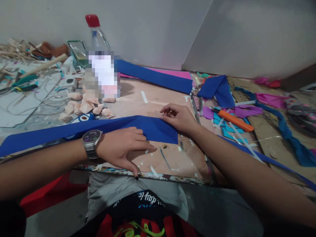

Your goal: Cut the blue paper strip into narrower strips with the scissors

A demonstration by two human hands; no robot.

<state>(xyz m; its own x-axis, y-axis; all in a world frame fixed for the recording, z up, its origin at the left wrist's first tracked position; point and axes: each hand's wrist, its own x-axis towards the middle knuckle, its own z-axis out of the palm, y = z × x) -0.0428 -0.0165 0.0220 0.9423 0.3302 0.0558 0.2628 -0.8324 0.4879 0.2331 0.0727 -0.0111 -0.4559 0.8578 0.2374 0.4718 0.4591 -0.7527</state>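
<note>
A long, matte blue strip (158,130) of paper or cloth runs across the work board in front of me, its middle bulging up in a fold. My left hand (123,146), with a watch on the wrist, rests over the strip near its right part; thumb and index finger are stretched apart, the thumb reaching to the board's front edge, and nothing shows in its grasp. At the strip's far edge, the curled fingers of my right hand (181,118) pinch it close to its right end. Part of the strip is hidden under my left hand.
Behind the strip stand a red-capped bottle (92,21) and several peach crumpled pieces (84,105). Another blue strip (155,76) lies at the back. To the right are an orange utility knife (235,120) and scraps; pliers (24,84) and sticks lie left. A wall rises behind.
</note>
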